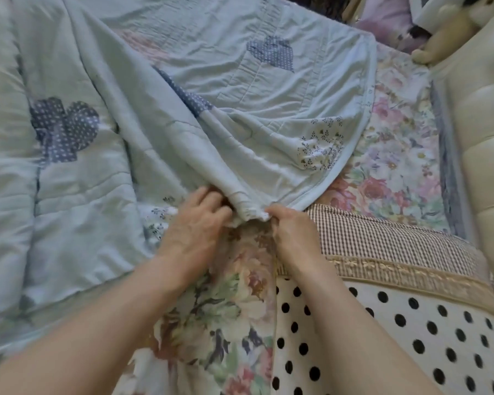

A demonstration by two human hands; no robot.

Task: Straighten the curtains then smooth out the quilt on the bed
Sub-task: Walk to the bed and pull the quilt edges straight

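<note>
A bunched corner of the quilt (240, 89) is being pinched by both hands, left hand (196, 220) and right hand (290, 223); its bulk is lying ahead and leftward on the bed (397, 143).

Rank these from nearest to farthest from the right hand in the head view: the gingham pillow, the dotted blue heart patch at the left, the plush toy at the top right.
From the right hand:
1. Gingham pillow, just to its right.
2. Dotted blue heart patch, far left on the quilt.
3. Plush toy, top right by the headboard.
</note>
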